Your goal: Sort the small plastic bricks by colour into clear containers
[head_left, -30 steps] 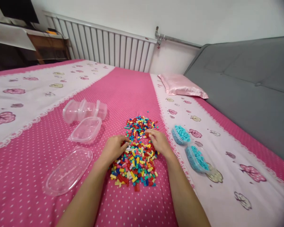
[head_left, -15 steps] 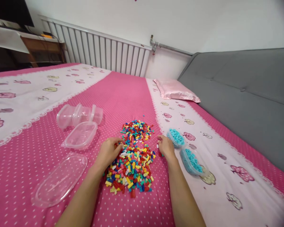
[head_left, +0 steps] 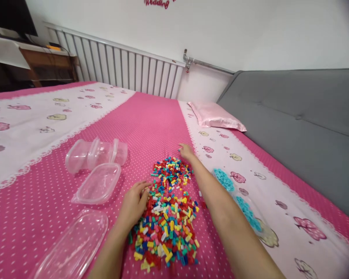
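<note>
Small toy building bricks (head_left: 165, 228) in many colours lie in a large loose heap, and a smaller heap of bricks (head_left: 171, 170) adjoins its far side. My left hand (head_left: 135, 203) rests at the left edge of the heaps, thumb and fingers apart, with nothing visibly held. Beyond the far heap, my right hand (head_left: 186, 152) is stretched out just above the bedspread. Its thumb and fingertips pinch a small blue brick (head_left: 179, 150), only partly showing. My right forearm passes over the right side of the heaps.
Two clear tubs of turquoise bricks (head_left: 223, 179) stand on the right, partly behind my forearm. At left lie an open clear container (head_left: 99, 184), stacked containers (head_left: 101, 153) on their side and a clear lid (head_left: 75, 244). Farther off are a pink pillow (head_left: 216, 116) and a grey headboard (head_left: 293, 100).
My right hand has moved forward and left, from beside the tubs to the lone brick past the far heap. My left hand stays at the heap's edge. The view has shifted slightly.
</note>
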